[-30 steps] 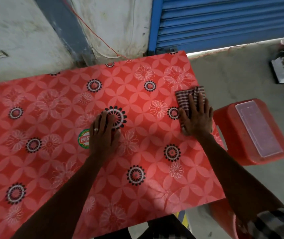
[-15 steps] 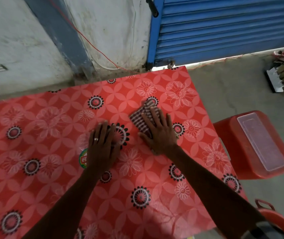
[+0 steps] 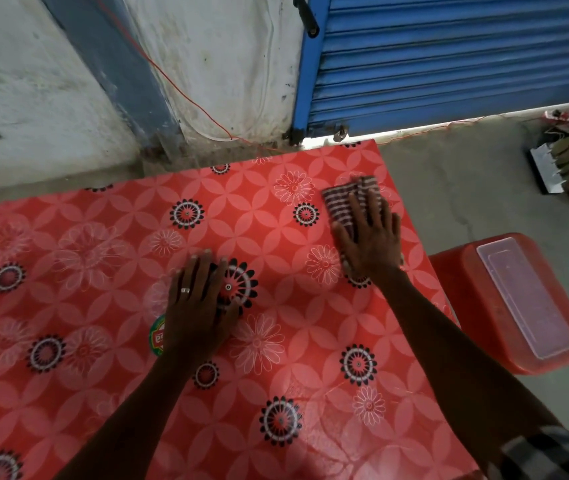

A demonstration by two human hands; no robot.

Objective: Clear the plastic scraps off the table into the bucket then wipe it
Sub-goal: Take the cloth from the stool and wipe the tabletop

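Observation:
The table (image 3: 68, 271) has a red top with white and black flower prints. My right hand (image 3: 369, 240) lies flat on a dark striped cloth (image 3: 343, 202) near the table's far right corner, fingers spread over it and pressing it down. My left hand (image 3: 196, 306) rests palm down at the table's middle, fingers apart, a ring on one finger, holding nothing. A round green sticker (image 3: 156, 336) shows beside that wrist. No plastic scraps show on the table. No bucket is in view.
A red plastic stool (image 3: 466, 306) with a clear flat lid or box (image 3: 525, 299) on it stands right of the table. A blue roller shutter (image 3: 449, 57) and a stained wall lie behind. Clutter (image 3: 567, 168) sits on the floor at the far right.
My right hand slid the cloth from the table's right edge toward the middle, then back out to the far right corner. My left hand stayed planted at the middle.

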